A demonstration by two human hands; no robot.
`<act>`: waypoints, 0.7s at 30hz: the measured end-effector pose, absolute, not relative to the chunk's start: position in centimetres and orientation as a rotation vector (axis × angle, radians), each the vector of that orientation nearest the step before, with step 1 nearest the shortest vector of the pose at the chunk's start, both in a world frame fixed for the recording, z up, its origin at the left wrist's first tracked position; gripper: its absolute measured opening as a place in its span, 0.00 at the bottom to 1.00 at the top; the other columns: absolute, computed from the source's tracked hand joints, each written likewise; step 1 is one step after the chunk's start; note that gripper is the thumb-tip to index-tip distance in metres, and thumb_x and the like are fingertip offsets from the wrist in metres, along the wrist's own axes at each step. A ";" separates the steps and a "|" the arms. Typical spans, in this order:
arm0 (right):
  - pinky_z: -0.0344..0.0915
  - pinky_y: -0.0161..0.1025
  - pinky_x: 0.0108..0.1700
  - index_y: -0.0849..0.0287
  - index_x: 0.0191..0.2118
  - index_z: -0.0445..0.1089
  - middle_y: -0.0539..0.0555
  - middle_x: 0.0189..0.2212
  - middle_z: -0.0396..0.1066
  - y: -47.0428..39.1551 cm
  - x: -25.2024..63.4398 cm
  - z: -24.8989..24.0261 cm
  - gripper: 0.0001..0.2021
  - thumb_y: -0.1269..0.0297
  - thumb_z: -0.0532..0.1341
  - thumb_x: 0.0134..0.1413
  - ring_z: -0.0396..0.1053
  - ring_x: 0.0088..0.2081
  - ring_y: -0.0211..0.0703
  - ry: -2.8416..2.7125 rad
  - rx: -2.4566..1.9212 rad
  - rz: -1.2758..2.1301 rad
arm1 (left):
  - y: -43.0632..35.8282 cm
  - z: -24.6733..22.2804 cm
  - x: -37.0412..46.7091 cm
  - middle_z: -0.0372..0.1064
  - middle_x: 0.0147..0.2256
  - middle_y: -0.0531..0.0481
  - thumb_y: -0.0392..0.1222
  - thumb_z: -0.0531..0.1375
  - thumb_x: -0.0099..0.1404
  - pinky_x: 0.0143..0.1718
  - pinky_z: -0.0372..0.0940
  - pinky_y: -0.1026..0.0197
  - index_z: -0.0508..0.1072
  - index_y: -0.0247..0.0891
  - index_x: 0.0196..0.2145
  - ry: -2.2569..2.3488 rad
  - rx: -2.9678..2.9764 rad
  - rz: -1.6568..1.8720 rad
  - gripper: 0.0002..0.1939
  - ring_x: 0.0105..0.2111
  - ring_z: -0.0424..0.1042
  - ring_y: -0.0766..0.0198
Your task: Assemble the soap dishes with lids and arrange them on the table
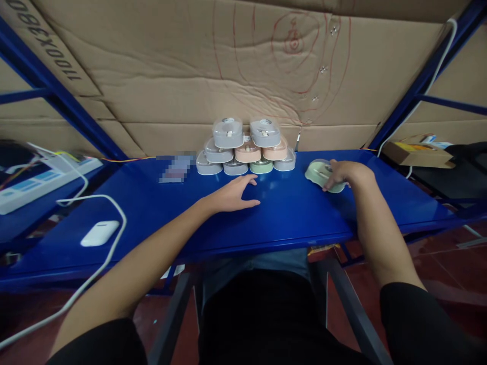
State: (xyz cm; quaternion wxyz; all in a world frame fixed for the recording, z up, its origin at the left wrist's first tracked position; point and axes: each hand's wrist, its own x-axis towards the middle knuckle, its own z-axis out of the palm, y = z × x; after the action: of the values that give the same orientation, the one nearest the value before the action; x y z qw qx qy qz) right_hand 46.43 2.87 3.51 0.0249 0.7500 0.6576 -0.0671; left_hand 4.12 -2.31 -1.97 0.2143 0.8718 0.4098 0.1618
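My right hand (344,175) grips a light green plastic case (317,172) with a clear lid, its fingers over the case's right side. That case is on or just above the blue table, right of a stack of similar cases. My left hand (236,195) is open in front of the stack, thumb and fingers apart, holding nothing. The stack has two grey cases (227,134) on top, then a row with a grey case (218,151), a pink case (247,152) and a peach case (275,151). Its bottom row has several cases, including a green case (261,165).
A blurred-out item (175,168) lies left of the stack on the blue table (281,218). A white earbud case (99,233) and a white cable (114,208) are at the left, near a power strip (49,182). Cardboard (163,66) walls the back; an open box (418,153) stands right.
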 end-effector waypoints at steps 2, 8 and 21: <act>0.79 0.62 0.62 0.73 0.81 0.65 0.85 0.65 0.78 3.8 46.7 3.6 0.66 0.35 0.85 0.46 0.81 0.65 0.82 1.779 2.488 -0.215 | -2.3 -2.0 4.1 0.73 0.72 0.31 0.65 0.68 0.71 0.76 0.66 0.36 0.64 0.38 0.78 1.135 2.428 0.440 0.48 0.74 0.72 0.35; 0.71 0.65 0.74 0.71 0.85 0.52 0.89 0.78 0.60 6.6 45.0 1.1 0.75 0.26 0.81 0.47 0.70 0.76 0.85 1.864 2.631 -0.110 | -2.3 -1.9 4.1 0.72 0.73 0.29 0.66 0.67 0.70 0.79 0.63 0.36 0.64 0.36 0.77 1.138 2.448 0.394 0.48 0.76 0.69 0.35; 0.75 0.61 0.69 0.65 0.80 0.61 0.79 0.72 0.67 8.2 43.8 -1.6 0.50 0.48 0.78 0.62 0.76 0.68 0.76 2.387 2.449 -0.098 | -2.5 -1.5 4.3 0.71 0.74 0.28 0.66 0.65 0.71 0.79 0.62 0.37 0.63 0.33 0.78 1.143 2.468 0.337 0.50 0.77 0.68 0.35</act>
State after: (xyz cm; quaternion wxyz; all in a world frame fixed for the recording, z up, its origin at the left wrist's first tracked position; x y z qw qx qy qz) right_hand 43.82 8.21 -1.61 -0.1394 0.7088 0.6909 -0.0285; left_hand 4.32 -2.46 -1.49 0.1990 0.8825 0.4088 0.1206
